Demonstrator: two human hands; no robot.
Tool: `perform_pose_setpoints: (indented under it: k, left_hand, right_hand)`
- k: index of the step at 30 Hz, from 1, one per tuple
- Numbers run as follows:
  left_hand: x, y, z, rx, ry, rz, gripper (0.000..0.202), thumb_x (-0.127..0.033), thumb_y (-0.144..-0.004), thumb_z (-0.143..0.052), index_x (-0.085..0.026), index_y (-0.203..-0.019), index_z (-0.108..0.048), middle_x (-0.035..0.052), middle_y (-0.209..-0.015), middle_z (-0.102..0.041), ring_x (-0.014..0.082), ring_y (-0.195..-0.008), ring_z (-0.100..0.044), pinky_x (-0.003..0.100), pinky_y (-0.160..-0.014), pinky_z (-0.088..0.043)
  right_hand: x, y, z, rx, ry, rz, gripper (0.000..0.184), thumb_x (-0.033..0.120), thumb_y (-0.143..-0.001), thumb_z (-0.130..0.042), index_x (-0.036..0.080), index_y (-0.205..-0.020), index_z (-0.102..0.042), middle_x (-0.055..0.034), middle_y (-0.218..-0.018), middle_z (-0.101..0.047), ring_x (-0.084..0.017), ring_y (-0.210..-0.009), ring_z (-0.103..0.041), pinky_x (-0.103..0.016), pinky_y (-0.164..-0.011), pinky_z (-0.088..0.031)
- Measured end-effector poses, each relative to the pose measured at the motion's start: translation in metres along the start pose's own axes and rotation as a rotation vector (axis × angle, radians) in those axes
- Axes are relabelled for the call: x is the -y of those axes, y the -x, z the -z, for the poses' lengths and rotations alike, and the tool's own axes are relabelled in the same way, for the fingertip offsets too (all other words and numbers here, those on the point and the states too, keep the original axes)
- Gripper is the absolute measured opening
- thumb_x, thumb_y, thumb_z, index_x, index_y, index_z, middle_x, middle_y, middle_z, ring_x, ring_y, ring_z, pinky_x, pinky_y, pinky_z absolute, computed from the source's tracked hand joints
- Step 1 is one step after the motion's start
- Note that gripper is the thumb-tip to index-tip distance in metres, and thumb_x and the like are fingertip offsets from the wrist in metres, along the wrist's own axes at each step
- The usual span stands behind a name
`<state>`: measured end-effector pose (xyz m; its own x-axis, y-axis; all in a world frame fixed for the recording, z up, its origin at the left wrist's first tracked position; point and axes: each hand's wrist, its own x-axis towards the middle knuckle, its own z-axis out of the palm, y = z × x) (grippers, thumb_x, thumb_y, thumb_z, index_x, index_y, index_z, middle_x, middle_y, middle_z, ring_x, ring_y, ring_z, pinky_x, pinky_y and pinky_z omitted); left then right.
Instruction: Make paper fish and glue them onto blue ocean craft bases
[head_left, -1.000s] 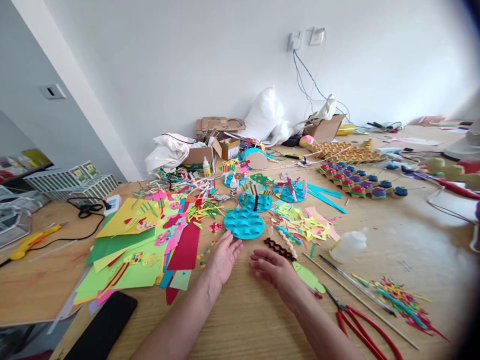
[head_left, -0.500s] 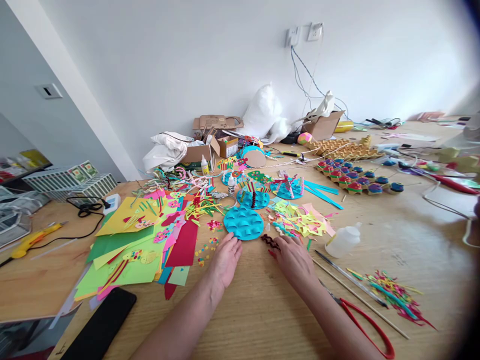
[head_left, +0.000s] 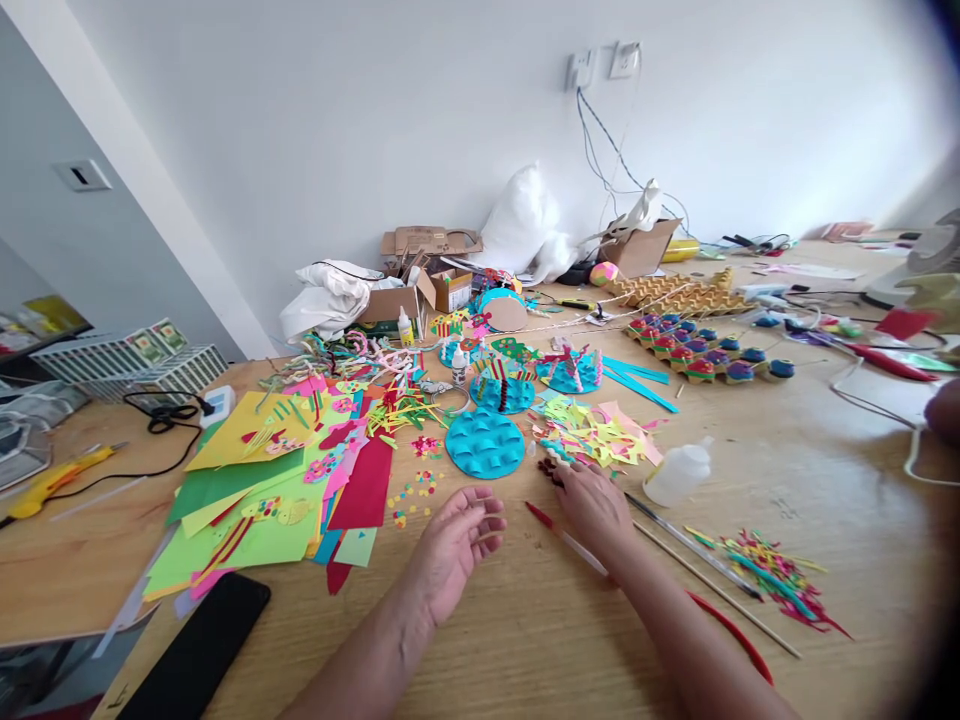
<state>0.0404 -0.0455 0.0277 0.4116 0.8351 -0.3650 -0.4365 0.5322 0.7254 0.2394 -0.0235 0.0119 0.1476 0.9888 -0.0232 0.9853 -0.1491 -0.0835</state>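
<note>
My left hand (head_left: pixel 457 550) hovers over the wood, palm turned inward, fingers loosely bent and apart, holding nothing. The round blue disc (head_left: pixel 484 446) with a wavy, bumpy top lies just beyond it. My right hand (head_left: pixel 595 508) is low at the table, fingers closed on dark brown twisted pipe cleaners (head_left: pixel 550 466); its grip is partly hidden. Under that hand lies a red-tipped pen or knife (head_left: pixel 541 515) with a pale body. Behind the disc stand blue bases (head_left: pixel 502 397) carrying paper fish and twisted stems.
Coloured paper sheets (head_left: pixel 363 485) and a black phone (head_left: pixel 199 650) lie left. Paper scraps (head_left: pixel 600 432), a translucent bottle (head_left: pixel 679 474), a wooden stick (head_left: pixel 720 590) and red-handled scissors (head_left: pixel 739 635) lie right. Painted egg cartons (head_left: pixel 705 350) sit farther back. Part of another person's hand (head_left: pixel 943 412) shows at the right edge.
My left hand has drawn back from the blue disc and lifted, palm turning inward. My right hand has shifted slightly, leaving the red-tipped tool more exposed. A dark hand shape has appeared at the right edge.
</note>
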Motion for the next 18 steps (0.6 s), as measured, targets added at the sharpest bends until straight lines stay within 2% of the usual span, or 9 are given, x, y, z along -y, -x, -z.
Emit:
perform_pose_setpoints:
  k: [4, 7, 10, 15, 18]
  left_hand:
    - [0.002, 0.009, 0.007, 0.089, -0.202, -0.046, 0.017, -0.022, -0.075, -0.056, -0.015, -0.09, -0.057, 0.0068, -0.089, -0.06, 0.0136, -0.077, -0.056, 0.024, -0.069, -0.041]
    - [0.007, 0.011, 0.009, 0.138, -0.392, -0.08, 0.016, -0.023, -0.072, -0.058, -0.015, -0.085, -0.06, 0.0053, -0.082, -0.059, 0.0131, -0.073, -0.054, 0.023, -0.067, -0.039]
    - [0.014, 0.01, 0.009, 0.23, -0.558, -0.093, 0.014, -0.022, -0.071, -0.058, -0.016, -0.083, -0.06, 0.003, -0.078, -0.058, 0.0133, -0.072, -0.052, 0.024, -0.067, -0.039]
    - [0.027, 0.008, 0.013, 0.252, -0.926, -0.161, 0.019, -0.014, -0.073, -0.047, -0.018, -0.086, -0.061, 0.0021, -0.081, -0.06, 0.0148, -0.078, -0.053, 0.024, -0.071, -0.039]
    - [0.033, 0.006, 0.019, 0.254, -1.024, -0.208, 0.024, -0.013, -0.073, -0.044, -0.019, -0.088, -0.061, 0.0024, -0.083, -0.062, 0.0149, -0.077, -0.054, 0.023, -0.07, -0.04]
  right_hand:
    - [-0.017, -0.001, 0.011, 0.022, -0.022, -0.053, 0.022, 0.024, -0.083, -0.039, 0.022, -0.088, -0.061, -0.0057, -0.093, -0.064, -0.02, -0.085, -0.057, -0.026, -0.062, -0.034]
    - [-0.027, -0.003, 0.014, 0.039, -0.02, -0.11, 0.024, 0.031, -0.083, -0.04, 0.021, -0.093, -0.059, -0.008, -0.094, -0.064, -0.022, -0.085, -0.058, -0.027, -0.058, -0.034]
    - [-0.028, -0.005, 0.011, 0.073, -0.01, -0.091, 0.026, 0.035, -0.078, -0.048, 0.019, -0.097, -0.058, -0.0095, -0.096, -0.063, -0.024, -0.087, -0.058, -0.027, -0.061, -0.035]
    - [-0.021, -0.007, 0.003, 0.104, 0.024, -0.076, 0.019, 0.025, -0.074, -0.05, 0.017, -0.089, -0.058, -0.011, -0.097, -0.061, -0.026, -0.091, -0.056, -0.028, -0.062, -0.035]
    - [-0.021, -0.01, 0.005, 0.114, 0.028, -0.048, 0.017, 0.017, -0.073, -0.046, 0.017, -0.085, -0.058, -0.0098, -0.094, -0.062, -0.024, -0.089, -0.056, -0.027, -0.061, -0.033]
